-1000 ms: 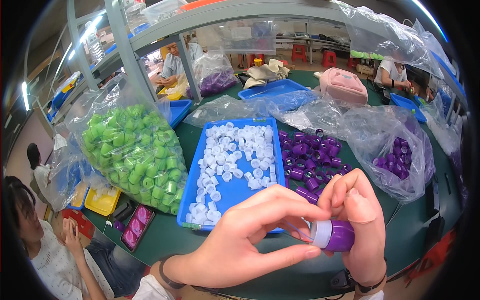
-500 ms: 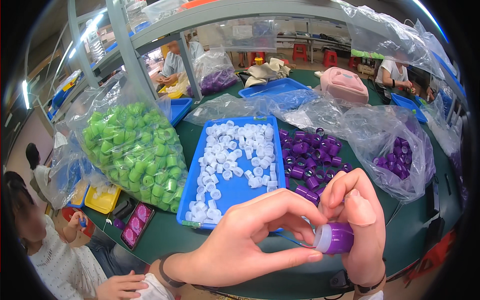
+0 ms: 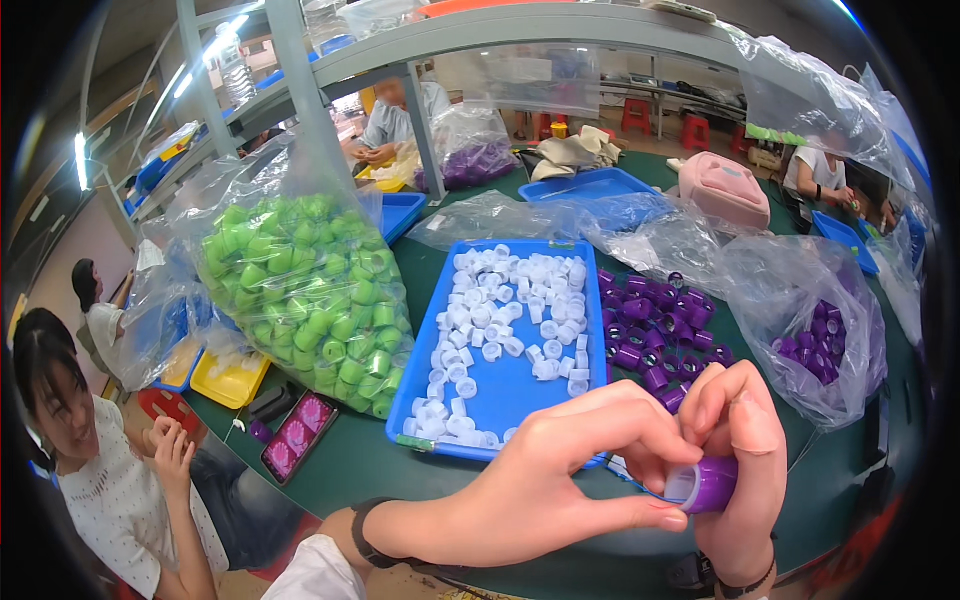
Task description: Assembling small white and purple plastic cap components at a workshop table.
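Note:
In front of me, my right hand (image 3: 745,450) is wrapped round a purple plastic cap (image 3: 718,487), its fingers bent over the top. A white ring (image 3: 682,487) lines the cap's open end, which points left. My left hand (image 3: 590,465) grips that end, thumb below and bent fingers above. Thin coloured wires (image 3: 643,487) run from the opening toward the left palm, where their far part is hidden. Just beyond my hands stands a blue tray (image 3: 530,385) of small white plastic rings (image 3: 500,300). Loose purple caps (image 3: 655,325) lie to its right.
A big clear bag of green caps (image 3: 310,290) leans at the left, by a phone (image 3: 298,437) and a yellow tray (image 3: 230,378). At the right lies a clear bag of purple caps (image 3: 815,345). A person (image 3: 130,470) sits close on my left. A metal shelf frame (image 3: 520,48) spans the back.
The white ring, which stuck out of the purple cap before, now sits deeper inside it. The view has shifted, and the seated person on the left has raised their hands.

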Motion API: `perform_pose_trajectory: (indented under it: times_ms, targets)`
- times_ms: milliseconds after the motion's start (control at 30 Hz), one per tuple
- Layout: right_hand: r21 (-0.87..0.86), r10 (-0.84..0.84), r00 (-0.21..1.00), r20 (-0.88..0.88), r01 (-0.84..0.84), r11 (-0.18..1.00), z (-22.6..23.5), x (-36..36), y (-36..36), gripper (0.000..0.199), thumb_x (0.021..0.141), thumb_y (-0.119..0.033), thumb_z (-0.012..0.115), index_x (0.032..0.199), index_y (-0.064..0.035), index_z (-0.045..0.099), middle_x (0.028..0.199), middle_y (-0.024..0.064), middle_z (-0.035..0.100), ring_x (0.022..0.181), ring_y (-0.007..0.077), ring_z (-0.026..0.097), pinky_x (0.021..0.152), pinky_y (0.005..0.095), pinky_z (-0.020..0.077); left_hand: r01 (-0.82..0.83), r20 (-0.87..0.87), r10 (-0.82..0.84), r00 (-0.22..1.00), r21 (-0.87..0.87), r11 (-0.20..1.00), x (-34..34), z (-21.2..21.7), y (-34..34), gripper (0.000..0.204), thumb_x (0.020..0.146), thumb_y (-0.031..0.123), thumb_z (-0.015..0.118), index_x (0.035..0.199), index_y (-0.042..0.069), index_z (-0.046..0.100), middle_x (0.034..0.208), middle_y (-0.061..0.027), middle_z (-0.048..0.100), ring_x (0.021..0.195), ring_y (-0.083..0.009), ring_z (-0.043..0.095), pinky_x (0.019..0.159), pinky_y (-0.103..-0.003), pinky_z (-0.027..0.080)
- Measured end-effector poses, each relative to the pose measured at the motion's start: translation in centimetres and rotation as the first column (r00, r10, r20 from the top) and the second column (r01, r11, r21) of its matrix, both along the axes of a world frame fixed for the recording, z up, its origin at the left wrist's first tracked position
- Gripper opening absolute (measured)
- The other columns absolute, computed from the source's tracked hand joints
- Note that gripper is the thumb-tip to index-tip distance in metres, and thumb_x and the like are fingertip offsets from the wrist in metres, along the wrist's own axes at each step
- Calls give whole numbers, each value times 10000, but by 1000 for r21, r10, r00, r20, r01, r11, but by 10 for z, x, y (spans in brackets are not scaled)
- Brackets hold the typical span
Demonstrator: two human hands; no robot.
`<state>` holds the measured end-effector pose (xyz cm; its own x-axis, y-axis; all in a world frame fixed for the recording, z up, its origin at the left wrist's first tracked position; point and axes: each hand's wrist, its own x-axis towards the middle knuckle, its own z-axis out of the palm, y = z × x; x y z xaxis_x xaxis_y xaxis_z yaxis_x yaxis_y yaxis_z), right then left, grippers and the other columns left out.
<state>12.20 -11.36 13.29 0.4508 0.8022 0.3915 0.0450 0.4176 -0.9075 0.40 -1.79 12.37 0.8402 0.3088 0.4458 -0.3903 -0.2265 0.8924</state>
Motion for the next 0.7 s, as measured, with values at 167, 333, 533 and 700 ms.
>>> perform_pose_trajectory:
  times_ms: [167,333,533,700]
  targets:
    - [-5,10,1000,8,-10,1000,-5,1,0,289,925,-298,346,785,-47,383,718,33,390,617,74,329,577,216,292,-34,6,33,999,72,997,-2,-1,0,332,699,-15,753,1005,-16,625,997,-105,555,830,-152,576,732,-260,482]
    - [20,-30,999,-21,31,999,-8,-2,-1,281,928,-314,356,782,-74,359,721,9,358,635,72,326,574,221,287,-77,42,73,996,123,989,0,-2,-4,308,718,40,749,995,-7,622,971,-85,543,816,-147,568,714,-260,477]
    - [58,36,983,-182,-25,998,-15,-2,5,285,964,-347,334,821,-101,359,722,-10,366,594,38,381,384,174,294,-203,104,190,976,127,971,-23,8,-15,646,705,68,718,1268,59,401,1004,-97,448,821,-194,518,733,-306,449]
    - [26,163,949,-269,-162,986,-13,3,3,245,989,-289,310,855,-86,342,744,4,359,397,28,281,222,154,210,-396,63,393,917,58,916,-102,-7,-46,686,765,54,678,1342,53,306,1099,-119,456,874,-171,526,781,-289,452]
